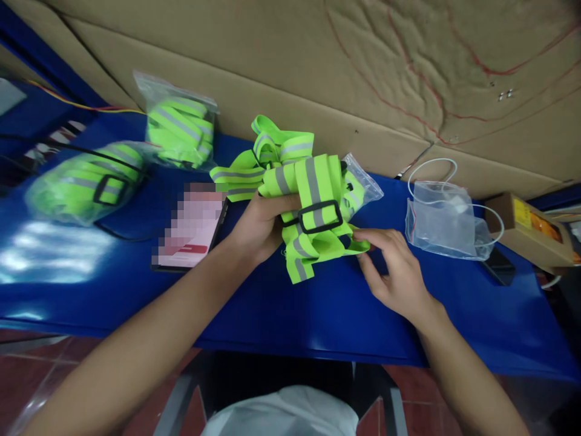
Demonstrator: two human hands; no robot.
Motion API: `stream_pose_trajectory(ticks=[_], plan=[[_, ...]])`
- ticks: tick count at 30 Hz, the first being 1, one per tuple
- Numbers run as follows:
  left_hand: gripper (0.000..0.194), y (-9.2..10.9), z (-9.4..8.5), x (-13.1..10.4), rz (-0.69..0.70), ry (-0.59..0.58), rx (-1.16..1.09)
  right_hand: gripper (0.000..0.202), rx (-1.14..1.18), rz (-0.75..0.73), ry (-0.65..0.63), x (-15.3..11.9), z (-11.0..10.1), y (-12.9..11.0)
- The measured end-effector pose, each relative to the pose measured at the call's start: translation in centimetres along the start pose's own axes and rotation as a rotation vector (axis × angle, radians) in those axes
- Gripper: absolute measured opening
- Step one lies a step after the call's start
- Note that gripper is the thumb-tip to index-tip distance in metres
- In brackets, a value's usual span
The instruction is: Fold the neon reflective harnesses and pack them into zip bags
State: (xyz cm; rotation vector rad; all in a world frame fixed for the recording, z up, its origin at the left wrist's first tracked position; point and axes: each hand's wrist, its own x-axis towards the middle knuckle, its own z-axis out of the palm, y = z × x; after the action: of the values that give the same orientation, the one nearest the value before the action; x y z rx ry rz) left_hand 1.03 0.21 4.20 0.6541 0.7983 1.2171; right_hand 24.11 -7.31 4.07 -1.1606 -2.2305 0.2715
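A bundle of neon yellow-green straps (pixel 313 178) with grey reflective stripes and a black buckle is held above the blue table. My left hand (pixel 261 224) is closed round its left side, the fingertips hidden behind the folds. At the lower right of the bundle, my right hand (pixel 393 266) pinches a loose strap end between thumb and fingers. More looped straps (pixel 240 175) lie behind and to the left of the bundle. Partly hidden behind it is a clear zip bag (pixel 365 181) with green material in it.
Two clear bags of green straps (pixel 181 130) (pixel 86 184) stand at the back left of the blue table (pixel 290 321). A phone or tablet (pixel 193 227) lies by my left forearm. At right are a clear pouch (pixel 442 218), white cable, black object (pixel 499 266) and cardboard box (pixel 529 230).
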Motion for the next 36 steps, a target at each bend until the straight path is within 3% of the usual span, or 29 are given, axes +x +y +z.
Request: stream_pose_trajectory(ticks=[3, 6, 8, 10, 12, 14, 16, 18, 21, 24, 27, 29, 31, 36], plan=[[0.029, -0.3, 0.2, 0.0, -0.021, 0.014, 0.005, 0.043, 0.216, 0.093, -0.048, 0.0, 0.2, 0.0], [0.034, -0.6, 0.2, -0.1, 0.033, -0.024, 0.065, 0.053, 0.296, 0.151, 0.21, -0.1, 0.6, 0.6], [0.038, -0.8, 0.2, -0.5, 0.115, -0.133, 0.202, 0.065, 0.358, 0.175, 0.329, -0.1, 0.5, 0.9], [0.038, -1.1, 0.4, -1.1, 0.189, -0.317, 0.359, 0.075, 0.466, 0.194, 0.262, 0.0, 0.1, 0.8], [0.037, -1.7, 0.8, -1.9, 0.215, -0.479, 0.423, 0.077, 0.488, 0.213, 0.081, 0.2, -0.5, 0.6], [0.038, -2.7, 1.1, -2.6, 0.213, -0.514, 0.399, 0.07, 0.406, 0.242, -0.047, 0.4, -0.9, 0.2], [0.043, -3.8, 1.3, -3.1, 0.203, -0.444, 0.361, 0.058, 0.338, 0.267, -0.089, 0.6, -1.0, 0.1], [0.055, -4.6, 1.3, -3.2, 0.152, -0.377, 0.337, 0.047, 0.353, 0.269, -0.098, 0.7, -0.9, 0.1], [0.075, -4.5, 1.1, -2.9, -0.082, -0.362, 0.209, 0.033, 0.344, 0.269, -0.073, 0.6, -0.8, 0.1], [0.087, -3.7, 1.2, -2.8, -0.301, -0.37, 0.009, 0.029, 0.186, 0.247, 0.076, 0.2, -0.7, -0.1], [0.1, -3.6, 1.6, -3.1, -0.325, -0.392, 0.032, 0.037, -0.006, 0.132, 0.22, -0.2, -0.5, -0.2], [0.095, -4.1, 1.8, -3.5, -0.325, -0.452, 0.133, 0.043, -0.058, 0.044, 0.271, -0.3, -0.2, -0.3], [0.076, -4.8, 1.8, -4.0, -0.362, -0.528, 0.209, 0.045, -0.048, 0.004, 0.29, -0.3, 0.1, -0.4], [0.036, -5.8, 1.6, -4.4, -0.411, -0.568, 0.303, 0.031, 0.07, 0.17, 0.324, -0.3, 0.1, -0.9]])
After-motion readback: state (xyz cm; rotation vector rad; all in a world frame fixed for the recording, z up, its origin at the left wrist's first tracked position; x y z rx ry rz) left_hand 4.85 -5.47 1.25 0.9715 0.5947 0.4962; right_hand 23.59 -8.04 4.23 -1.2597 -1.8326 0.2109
